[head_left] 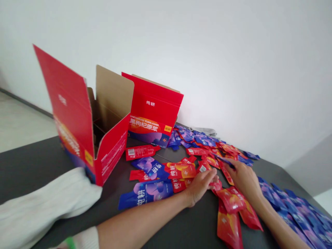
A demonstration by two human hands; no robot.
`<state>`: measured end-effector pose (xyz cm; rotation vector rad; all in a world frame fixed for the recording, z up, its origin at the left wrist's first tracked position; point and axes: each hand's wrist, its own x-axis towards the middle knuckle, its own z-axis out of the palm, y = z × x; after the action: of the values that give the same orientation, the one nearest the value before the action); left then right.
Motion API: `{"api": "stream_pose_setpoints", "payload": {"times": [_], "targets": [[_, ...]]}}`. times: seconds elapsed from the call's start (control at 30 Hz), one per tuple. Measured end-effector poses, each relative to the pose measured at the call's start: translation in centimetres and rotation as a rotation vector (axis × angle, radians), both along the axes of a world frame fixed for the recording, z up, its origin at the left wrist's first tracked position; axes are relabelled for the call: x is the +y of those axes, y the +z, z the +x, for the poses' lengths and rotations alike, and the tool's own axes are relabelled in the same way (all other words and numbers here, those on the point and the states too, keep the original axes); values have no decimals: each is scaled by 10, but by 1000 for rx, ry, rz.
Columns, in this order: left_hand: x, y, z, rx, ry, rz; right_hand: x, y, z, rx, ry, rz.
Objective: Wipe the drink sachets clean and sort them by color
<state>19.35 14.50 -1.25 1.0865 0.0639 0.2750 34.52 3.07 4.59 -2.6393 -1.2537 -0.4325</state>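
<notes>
My left hand (pixel 201 186) reaches in low over the dark table, fingers curled around the end of a red pouch (pixel 215 186). Just right of it, my right hand (pixel 242 174) pinches a narrow dark blue pouch (pixel 225 159) seen nearly edge-on. Below the hands lie overlapping red-orange pouches (pixel 229 221). Left of my left hand, blue pouches (pixel 149 193) and red pouches (pixel 181 170) lie side by side and overlap. A loose pile of blue and red pouches (pixel 204 140) spreads behind the hands.
An open red carton (pixel 111 155) stands at left with its flaps up. Behind it is a second red carton (pixel 155 107). White cloth, perhaps a sleeve (pixel 52 204), lies at lower left. Rows of blue pouches (pixel 293 211) cover the right side. A white wall (pixel 233 69) backs the table.
</notes>
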Motion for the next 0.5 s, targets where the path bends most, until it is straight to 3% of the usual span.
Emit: {"api": "stream_pose_setpoints", "payload": {"times": [0.13, 0.2, 0.27, 0.37, 0.43, 0.5], "targets": [[0, -1, 2, 13, -12, -125, -16, -34, -71, 96, 209, 38], [0, -4, 3, 34, 43, -167, -17, -38, -89, 186, 296, 30], [0, -5, 5, 51, 88, -198, -18, -22, -89, 285, 400, -37], [0, -5, 6, 48, 81, -233, -16, 31, -60, 477, 567, -259], [0, -4, 5, 44, 54, -248, -4, 64, -30, 557, 570, -345], [-1, -4, 5, 41, 45, -254, 20, 81, 1, 432, 481, -233]]}}
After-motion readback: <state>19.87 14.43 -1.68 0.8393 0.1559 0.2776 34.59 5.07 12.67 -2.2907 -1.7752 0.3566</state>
